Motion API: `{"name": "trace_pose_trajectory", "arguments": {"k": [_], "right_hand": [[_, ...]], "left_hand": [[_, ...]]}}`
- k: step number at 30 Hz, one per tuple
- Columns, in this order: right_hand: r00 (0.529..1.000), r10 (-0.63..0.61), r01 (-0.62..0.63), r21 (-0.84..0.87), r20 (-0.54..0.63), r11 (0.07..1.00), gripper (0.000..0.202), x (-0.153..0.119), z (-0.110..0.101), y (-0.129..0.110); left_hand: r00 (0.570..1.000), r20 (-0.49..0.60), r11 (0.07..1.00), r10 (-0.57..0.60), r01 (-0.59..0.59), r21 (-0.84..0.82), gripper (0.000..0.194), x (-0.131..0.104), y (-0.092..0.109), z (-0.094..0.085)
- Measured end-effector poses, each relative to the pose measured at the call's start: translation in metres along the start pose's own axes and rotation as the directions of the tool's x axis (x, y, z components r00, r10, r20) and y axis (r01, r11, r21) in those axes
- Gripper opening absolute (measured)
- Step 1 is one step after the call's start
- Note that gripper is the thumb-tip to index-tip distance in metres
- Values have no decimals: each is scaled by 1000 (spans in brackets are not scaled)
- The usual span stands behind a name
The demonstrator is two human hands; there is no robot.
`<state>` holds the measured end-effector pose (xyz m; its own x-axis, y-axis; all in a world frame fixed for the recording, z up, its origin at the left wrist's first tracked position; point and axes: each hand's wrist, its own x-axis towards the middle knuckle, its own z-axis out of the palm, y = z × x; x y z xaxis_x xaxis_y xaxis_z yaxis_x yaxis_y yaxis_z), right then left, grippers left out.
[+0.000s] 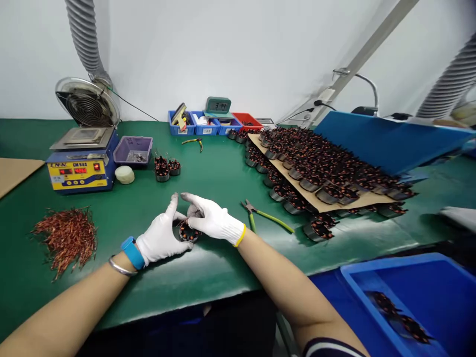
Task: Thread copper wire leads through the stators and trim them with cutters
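Observation:
Both hands wear white gloves and meet over a small round motor stator (188, 234) with copper windings, which rests on the green bench. My left hand (161, 239) curls around it from the left, thumb raised and fingers along its near side. From the right, my right hand (210, 217) grips the far upper rim, where thin wires show; its fingertips are partly hidden. Right of the hands lie green-handled cutting pliers (273, 221). Beyond them stand several more stators (163, 170). A heap of cut copper wire pieces (70, 240) lies at the left.
A solder pot (80, 166) stands back left, beside a purple tray (133, 150) and a round pale pad (125, 174). Stacked stators (308, 163) on cardboard fill the right. Small bins (182, 130), a clock (217, 105) and small pliers (194, 143) are behind. A blue crate (420, 267) stands lower right.

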<state>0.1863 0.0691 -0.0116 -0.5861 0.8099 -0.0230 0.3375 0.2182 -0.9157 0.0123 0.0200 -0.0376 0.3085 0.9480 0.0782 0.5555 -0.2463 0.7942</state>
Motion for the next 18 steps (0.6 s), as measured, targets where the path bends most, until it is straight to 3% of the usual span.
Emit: {"name": "trace_pose_trajectory", "arguments": {"k": [3, 5, 9, 13, 16, 18], "right_hand": [[997, -48, 28, 279, 65, 960, 69, -11, -5, -3], [993, -56, 19, 334, 101, 943, 70, -20, -8, -11], [982, -40, 1, 208, 185, 978, 69, -37, -9, -21], [945, -239, 200, 184, 224, 962, 65, -47, -6, -18], [894, -396, 386, 89, 212, 918, 68, -50, 0, -17], [898, -391, 404, -25, 200, 915, 64, -50, 5, -17]], "left_hand": [[999, 31, 999, 38, -38, 23, 116, 2, -1, -5], [999, 33, 998, 32, -34, 54, 108, 3, -2, -6], [997, 63, 976, 48, -60, 210, 79, 6, -1, -7], [995, 74, 914, 63, -87, 397, 32, 9, 7, -10], [999, -34, 892, -4, 19, 452, 38, 9, 9, -10], [993, -100, 860, -58, 100, 500, 43, 8, 7, -9]]}}
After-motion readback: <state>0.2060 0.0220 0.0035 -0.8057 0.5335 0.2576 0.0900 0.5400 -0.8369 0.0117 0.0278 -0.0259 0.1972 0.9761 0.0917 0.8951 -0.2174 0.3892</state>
